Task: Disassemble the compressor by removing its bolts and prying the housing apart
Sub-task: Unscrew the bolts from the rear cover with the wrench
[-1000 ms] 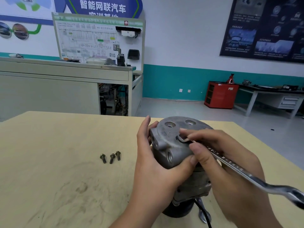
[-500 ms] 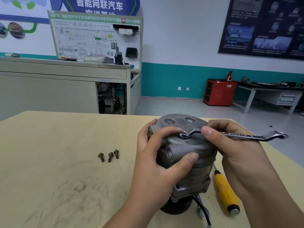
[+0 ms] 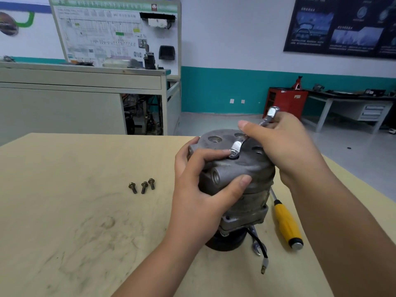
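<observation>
The compressor [image 3: 235, 183] stands upright on the pale counter [image 3: 64, 221], resting on its black round base, with its grey cast top cover [image 3: 220, 139] facing up and tipped slightly toward the camera. The left hand [image 3: 199, 189] grips the upper part of the compressor from its left side: the thumb presses against the near wall just below the cover, and the fingers curl over the cover's left edge, one fingertip reaching the shiny head of the wrench. The right hand [image 3: 285, 151] is closed around the shank of the wrench [image 3: 270, 114] above the right half of the cover, thumb stretched out along the top. The wrench slopes down from its far end, which sticks up behind the compressor, to its ring end seated on the middle of the cover; whatever sits beneath that ring is covered by it. Three loose bolts [image 3: 142, 186] lie in a short row on the counter, well to the left of the compressor, heads pointing away from the camera. A screwdriver [image 3: 286, 224] with a yellow handle lies on the counter just to the right of the compressor, its shaft running in behind the housing. A black wire [image 3: 258, 246] with a small connector trails from the compressor's lower right side onto the counter toward the camera.
</observation>
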`<state>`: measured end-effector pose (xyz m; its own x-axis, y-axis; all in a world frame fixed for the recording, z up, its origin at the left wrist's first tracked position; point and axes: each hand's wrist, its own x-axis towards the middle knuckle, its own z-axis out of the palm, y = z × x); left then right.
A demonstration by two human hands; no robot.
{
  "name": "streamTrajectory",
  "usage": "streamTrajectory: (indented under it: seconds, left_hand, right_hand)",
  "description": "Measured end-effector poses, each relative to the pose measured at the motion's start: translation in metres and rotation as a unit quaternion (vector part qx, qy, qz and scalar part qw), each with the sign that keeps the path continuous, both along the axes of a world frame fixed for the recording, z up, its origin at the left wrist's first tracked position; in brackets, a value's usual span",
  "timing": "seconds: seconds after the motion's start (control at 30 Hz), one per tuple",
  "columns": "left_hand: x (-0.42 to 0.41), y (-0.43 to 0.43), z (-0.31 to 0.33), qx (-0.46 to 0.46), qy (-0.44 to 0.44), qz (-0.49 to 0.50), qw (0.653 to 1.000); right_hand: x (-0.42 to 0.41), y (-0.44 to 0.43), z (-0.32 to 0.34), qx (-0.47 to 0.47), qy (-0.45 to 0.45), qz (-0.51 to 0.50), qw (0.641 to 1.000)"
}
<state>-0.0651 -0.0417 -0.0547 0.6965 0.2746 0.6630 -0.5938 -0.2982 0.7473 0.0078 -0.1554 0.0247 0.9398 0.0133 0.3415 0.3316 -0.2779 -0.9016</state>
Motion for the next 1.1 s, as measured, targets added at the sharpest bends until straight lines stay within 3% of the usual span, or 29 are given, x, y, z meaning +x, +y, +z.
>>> streamTrajectory:
  seconds: [0.27,0.5,0.8,1.0,1.1]
  left_hand:
    - [-0.001,0.002,-0.002,-0.010,0.011,0.010,1.000]
    - [0.005,0.002,-0.004,-0.045,0.064,0.012,0.997]
    - [0.005,-0.001,-0.002,-0.040,0.078,0.017,0.996]
    - [0.003,-0.002,0.000,-0.029,0.094,0.031,0.995]
    - [0.006,0.000,0.001,-0.017,0.090,0.037,0.995]
  right_hand:
    - [-0.004,0.018,0.019,-0.114,-0.019,0.036,0.993]
    - [-0.007,0.024,0.026,-0.208,-0.043,0.000,0.977]
    - [-0.019,0.029,0.020,-0.249,-0.096,0.032,0.963]
    - [-0.045,0.034,0.020,-0.312,-0.163,0.070,0.934]
    - [-0.058,0.034,0.018,-0.374,-0.195,0.090,0.902]
